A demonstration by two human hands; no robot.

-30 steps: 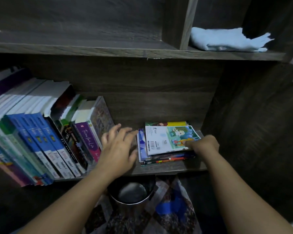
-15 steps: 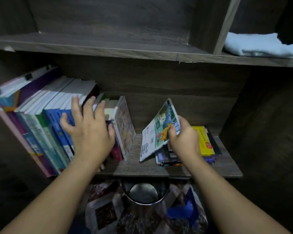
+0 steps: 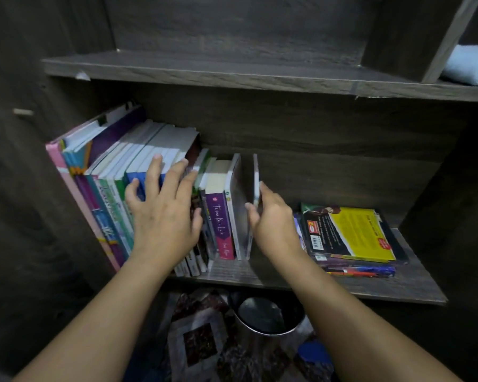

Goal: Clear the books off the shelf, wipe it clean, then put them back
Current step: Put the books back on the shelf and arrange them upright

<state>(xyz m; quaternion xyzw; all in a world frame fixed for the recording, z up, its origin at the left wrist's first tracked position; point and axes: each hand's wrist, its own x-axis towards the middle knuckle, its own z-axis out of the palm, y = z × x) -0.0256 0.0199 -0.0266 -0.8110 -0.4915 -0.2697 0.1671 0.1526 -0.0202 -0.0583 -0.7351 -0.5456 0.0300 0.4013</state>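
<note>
**Q:** Where did the books sit?
**A:** On the lower shelf point(image 3: 398, 288). A row of upright books point(image 3: 113, 172) leaned left. A flat stack point(image 3: 351, 235) lay at the right end, apart from the row.

**Q:** And the grips?
**A:** Left grip point(image 3: 163, 219) was spread wide with its fingers straight, pressed against the spines of the row and closed round nothing. Right grip point(image 3: 273, 224) pinched a thin book point(image 3: 256, 175) at its near edge, thumb on one side and fingers on the other. It held the book upright just beside the grey-covered book point(image 3: 236, 205) that ended the row, with a narrow gap between them.

**Q:** Which stage, in your view?
**A:** Probably restocking. A folded cloth point(image 3: 469, 64) lay on the upper shelf at the far right. I could not tell whether the board had been wiped.

**Q:** How would the thin one handle?
**A:** It looked light, bendy and glossy, so likely slick. It probably wouldn't stand alone, so pinch it at mid-height and slide it flush against its neighbour.

**Q:** The rest?
**A:** The row looked heavy as a block and liable to slump, so a flat palm suits it. The stack's smooth covers may slide, so lift it from underneath.
</note>
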